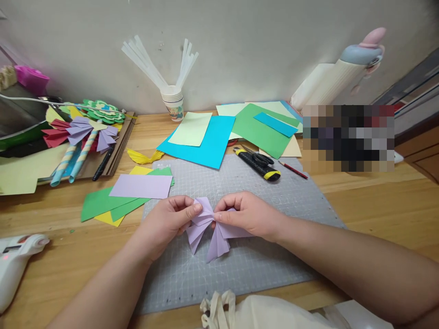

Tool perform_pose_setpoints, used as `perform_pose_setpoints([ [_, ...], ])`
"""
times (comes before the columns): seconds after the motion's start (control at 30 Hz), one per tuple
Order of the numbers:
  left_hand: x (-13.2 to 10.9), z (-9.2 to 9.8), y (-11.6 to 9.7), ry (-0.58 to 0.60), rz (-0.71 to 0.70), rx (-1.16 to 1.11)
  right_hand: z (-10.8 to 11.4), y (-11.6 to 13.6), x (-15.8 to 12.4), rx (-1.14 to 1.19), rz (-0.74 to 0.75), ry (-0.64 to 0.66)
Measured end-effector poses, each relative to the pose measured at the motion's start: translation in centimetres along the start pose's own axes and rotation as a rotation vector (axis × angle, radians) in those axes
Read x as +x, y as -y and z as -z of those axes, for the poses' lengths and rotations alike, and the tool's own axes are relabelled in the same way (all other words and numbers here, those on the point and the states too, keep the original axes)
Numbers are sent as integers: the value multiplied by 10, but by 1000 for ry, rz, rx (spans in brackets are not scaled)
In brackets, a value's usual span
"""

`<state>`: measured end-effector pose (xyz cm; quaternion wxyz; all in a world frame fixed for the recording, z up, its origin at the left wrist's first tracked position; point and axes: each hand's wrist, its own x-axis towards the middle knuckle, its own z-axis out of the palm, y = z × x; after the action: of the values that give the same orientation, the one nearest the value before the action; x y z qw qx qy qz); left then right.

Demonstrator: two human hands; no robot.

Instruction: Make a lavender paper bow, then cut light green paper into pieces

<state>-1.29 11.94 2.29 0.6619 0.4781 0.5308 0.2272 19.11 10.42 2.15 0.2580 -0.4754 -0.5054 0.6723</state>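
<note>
Over the middle of the cutting mat [274, 260], the left hand [170, 219] pinches one fanned side of the pleated purple paper [218, 242] — its grip closed, thumb on top — and the right hand [248, 214] has its grip closed near the gathered centre. A flat purple strip [140, 186] overlaps the mat's far left corner; a utility knife [247, 161] lies toward its far edge. Left of the mat, a glue gun [17, 265] rests on the tabletop [68, 260].
</note>
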Motion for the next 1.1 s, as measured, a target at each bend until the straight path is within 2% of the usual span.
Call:
perform_pose_setpoints([
  [0.27,-3,0,-1,-7,-31,-46,-2,-2,-1,66,-36,-1],
  [0.43,-6,0,-6,-21,-195,15,1,-2,1,99,-46,-7],
  [0.63,-7,6,-9,158,-274,158,5,-2,0,239,-129,160],
  [0.77,-7,5,-8,234,-263,164,5,-2,-1,201,-164,209],
  [1.1,-7,1,-2,247,-351,298,2,0,-4,18,-124,255],
])
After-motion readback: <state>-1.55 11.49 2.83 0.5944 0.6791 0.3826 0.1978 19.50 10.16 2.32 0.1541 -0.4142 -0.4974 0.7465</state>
